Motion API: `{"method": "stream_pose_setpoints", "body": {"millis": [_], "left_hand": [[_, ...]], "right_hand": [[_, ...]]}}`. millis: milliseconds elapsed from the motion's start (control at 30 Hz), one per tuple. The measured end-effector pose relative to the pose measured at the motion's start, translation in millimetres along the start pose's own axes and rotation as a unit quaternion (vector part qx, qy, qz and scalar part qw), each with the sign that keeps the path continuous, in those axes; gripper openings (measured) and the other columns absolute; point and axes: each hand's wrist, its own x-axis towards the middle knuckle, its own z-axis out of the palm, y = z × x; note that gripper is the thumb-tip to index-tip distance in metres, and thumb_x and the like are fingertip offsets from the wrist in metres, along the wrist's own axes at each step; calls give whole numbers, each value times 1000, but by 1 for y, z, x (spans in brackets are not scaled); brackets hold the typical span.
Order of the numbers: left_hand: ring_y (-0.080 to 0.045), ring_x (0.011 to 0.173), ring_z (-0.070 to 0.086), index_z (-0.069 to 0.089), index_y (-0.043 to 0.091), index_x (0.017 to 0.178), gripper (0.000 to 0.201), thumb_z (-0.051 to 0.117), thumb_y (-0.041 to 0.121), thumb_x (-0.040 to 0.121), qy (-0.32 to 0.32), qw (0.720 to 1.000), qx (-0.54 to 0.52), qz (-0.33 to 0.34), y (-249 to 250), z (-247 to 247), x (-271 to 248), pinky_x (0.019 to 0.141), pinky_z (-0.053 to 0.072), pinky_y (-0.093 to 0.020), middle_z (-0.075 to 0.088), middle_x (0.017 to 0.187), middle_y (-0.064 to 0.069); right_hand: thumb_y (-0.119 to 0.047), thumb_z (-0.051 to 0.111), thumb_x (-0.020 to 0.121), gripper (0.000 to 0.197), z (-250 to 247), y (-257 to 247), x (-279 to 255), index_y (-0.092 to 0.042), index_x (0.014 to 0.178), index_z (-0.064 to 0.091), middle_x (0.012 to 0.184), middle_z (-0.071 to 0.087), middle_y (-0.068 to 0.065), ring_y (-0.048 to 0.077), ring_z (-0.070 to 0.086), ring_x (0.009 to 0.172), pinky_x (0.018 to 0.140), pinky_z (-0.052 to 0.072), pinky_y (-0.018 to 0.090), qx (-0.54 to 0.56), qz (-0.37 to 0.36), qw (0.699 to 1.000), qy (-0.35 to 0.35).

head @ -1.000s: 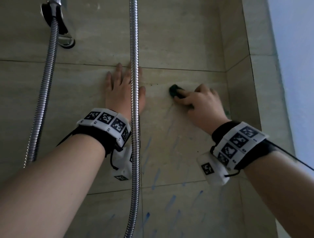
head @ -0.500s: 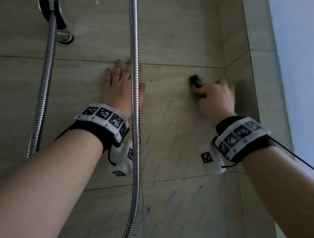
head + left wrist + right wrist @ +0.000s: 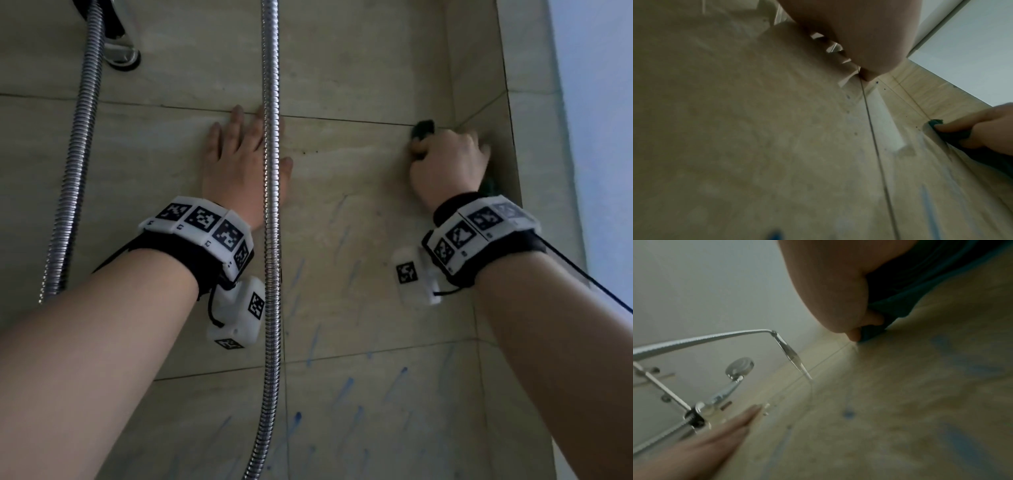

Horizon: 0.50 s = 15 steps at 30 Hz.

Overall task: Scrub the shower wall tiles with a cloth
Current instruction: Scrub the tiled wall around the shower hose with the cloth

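My right hand grips a dark green cloth and presses it against the beige wall tiles, close to the corner with the side wall. The cloth bunches under my curled fingers, its edge on the tile. From the left wrist view the cloth shows at the right under my fingertips. My left hand lies flat on the wall with straight fingers, partly behind the hanging shower hose. Blue streaks mark the tiles below both hands.
A metal shower hose hangs straight down between my arms. A second hose runs down at the left from a chrome wall fitting. The side wall meets the tiled wall at the right. A chrome shower head shows farther off.
My right hand has swept the cloth to the right and slightly up along the wall, from near the middle to the corner. My left hand has stayed flat on the tile.
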Motion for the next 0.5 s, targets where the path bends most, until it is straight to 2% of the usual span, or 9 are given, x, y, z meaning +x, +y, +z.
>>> {"method": "stream_pose_setpoints", "body": {"millis": [67, 133, 200, 233, 300, 400, 467, 500], "left_hand": [[-23, 148, 0, 15, 19, 154, 60, 32, 40, 101, -1, 1000, -3, 1, -1, 1, 0, 117, -7, -40, 6, 162, 1], [-23, 149, -1, 15, 18, 154, 60, 32, 40, 101, -5, 1000, -6, 4, -1, 1, 0, 117, -7, -40, 6, 162, 1], [-21, 149, -2, 12, 18, 155, 61, 29, 41, 101, -11, 1000, 1, 8, -1, -1, 1, 117, -7, -40, 3, 162, 2], [-21, 148, -3, 11, 19, 155, 60, 28, 41, 102, -14, 1000, 5, 11, -2, -2, 1, 118, -7, -40, 2, 162, 3], [-21, 148, -4, 9, 20, 155, 59, 27, 42, 102, -21, 1000, 11, 19, -4, -4, 0, 119, -6, -39, -1, 162, 5], [-18, 148, -5, 11, 24, 154, 60, 32, 43, 101, -32, 999, 5, 37, -12, -6, 0, 119, -4, -37, -2, 162, 7], [-17, 148, -5, 11, 25, 154, 62, 32, 46, 100, -42, 998, 9, 47, -18, -8, 0, 120, -3, -36, -1, 162, 7], [-17, 148, -5, 11, 26, 154, 61, 31, 46, 100, -44, 998, 13, 50, -19, -8, 1, 120, -3, -36, 0, 162, 6]], "right_hand": [[-8, 44, 89, 43, 2, -16, -2, -23, 126, 60, 125, 54, 16, 35, 38, 123, 105, 27, 44, 59, -37, 997, -19], [-4, 44, 89, 52, 5, -34, -14, -31, 133, 55, 117, 48, 11, 32, 37, 119, 104, 27, 38, 120, -117, 985, -43], [-5, 43, 90, 52, 6, -45, -25, -33, 133, 55, 106, 43, 4, 26, 35, 112, 99, 25, 33, 108, -203, 972, -43], [-5, 43, 90, 51, 5, -46, -24, -33, 130, 57, 107, 48, 3, 25, 36, 110, 97, 24, 33, 97, -227, 969, -34], [-5, 42, 90, 50, 0, -41, -15, -34, 126, 60, 117, 56, 8, 26, 37, 111, 97, 22, 33, 98, -203, 974, -15], [-2, 41, 89, 53, 0, -39, -3, -33, 128, 59, 122, 54, 16, 29, 36, 119, 101, 20, 35, 131, -114, 985, 3], [0, 41, 86, 57, 5, -49, -6, -31, 131, 56, 118, 56, 13, 29, 35, 118, 100, 21, 35, 148, -116, 982, 11], [1, 41, 86, 58, 8, -54, -8, -31, 132, 56, 112, 57, 6, 28, 35, 117, 99, 22, 35, 161, -130, 978, 12]]}}
